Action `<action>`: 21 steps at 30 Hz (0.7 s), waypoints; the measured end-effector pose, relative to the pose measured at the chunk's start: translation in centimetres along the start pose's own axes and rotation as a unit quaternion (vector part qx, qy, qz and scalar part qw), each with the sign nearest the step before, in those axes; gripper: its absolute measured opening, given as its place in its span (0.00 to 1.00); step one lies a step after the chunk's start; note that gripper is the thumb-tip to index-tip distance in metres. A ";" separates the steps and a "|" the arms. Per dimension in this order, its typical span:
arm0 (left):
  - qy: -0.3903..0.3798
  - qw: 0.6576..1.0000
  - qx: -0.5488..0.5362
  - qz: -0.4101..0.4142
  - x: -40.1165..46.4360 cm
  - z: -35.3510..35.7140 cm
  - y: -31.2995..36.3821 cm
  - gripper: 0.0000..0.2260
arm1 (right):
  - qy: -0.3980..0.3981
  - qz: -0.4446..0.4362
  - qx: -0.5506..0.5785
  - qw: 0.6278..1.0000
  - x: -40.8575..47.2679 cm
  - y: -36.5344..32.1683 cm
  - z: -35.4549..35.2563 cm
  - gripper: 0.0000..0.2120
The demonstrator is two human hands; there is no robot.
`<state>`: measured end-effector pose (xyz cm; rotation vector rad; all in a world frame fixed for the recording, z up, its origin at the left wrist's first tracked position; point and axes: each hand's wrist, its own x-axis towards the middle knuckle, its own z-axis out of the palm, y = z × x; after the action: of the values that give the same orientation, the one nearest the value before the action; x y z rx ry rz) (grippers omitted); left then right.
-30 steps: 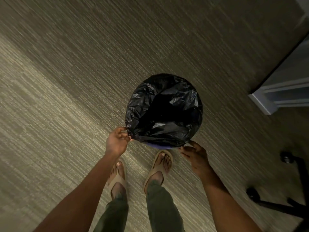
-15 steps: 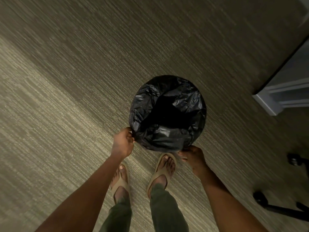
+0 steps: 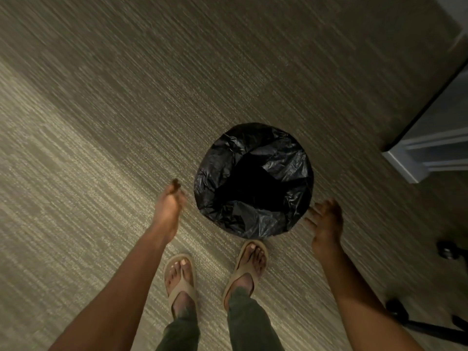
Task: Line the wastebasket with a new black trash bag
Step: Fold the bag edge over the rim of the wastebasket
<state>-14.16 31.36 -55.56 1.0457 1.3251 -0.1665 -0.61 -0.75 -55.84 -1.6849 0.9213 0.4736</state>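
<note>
A round wastebasket stands on the carpet, fully wrapped at the top by a crinkled black trash bag (image 3: 253,181) folded over its rim, so the bin itself is hidden. The bag's dark hollow opens upward. My left hand (image 3: 169,203) hangs just left of the bag, apart from it, blurred, fingers loosely curled and holding nothing. My right hand (image 3: 325,221) is just right of the bag's near edge, fingers spread, also apart from the plastic.
My two feet in tan sandals (image 3: 250,267) stand just in front of the bin on the striped carpet (image 3: 101,148). A white furniture base (image 3: 415,163) juts in at the right. Black chair legs with casters (image 3: 445,249) sit at the lower right.
Both hands have let go of the bag's rim and drawn back to either side. The bag stays folded over the bin, which now sits lower and farther from me.
</note>
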 end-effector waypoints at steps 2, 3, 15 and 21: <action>0.029 0.965 0.194 0.174 -1.5 2.1 1.1 0.29 | -0.017 -0.090 -0.119 0.989 -0.3 -0.6 1.1 0.30; 0.003 0.925 0.282 0.254 -1.8 3.2 1.1 0.30 | -0.037 -0.131 -0.191 0.972 -0.7 -0.6 1.8 0.32; -0.013 0.922 0.308 0.233 4.1 6.8 3.8 0.30 | -0.056 -0.137 -0.272 0.951 1.6 -1.2 3.5 0.39; 0.062 0.802 0.405 0.434 -0.4 6.7 1.6 0.31 | -0.034 -0.359 -0.350 0.864 1.2 -4.6 5.2 0.36</action>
<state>-8.57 27.44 -55.21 2.3377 0.7299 0.0493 4.44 4.16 -55.46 -2.4833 -0.0213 0.3585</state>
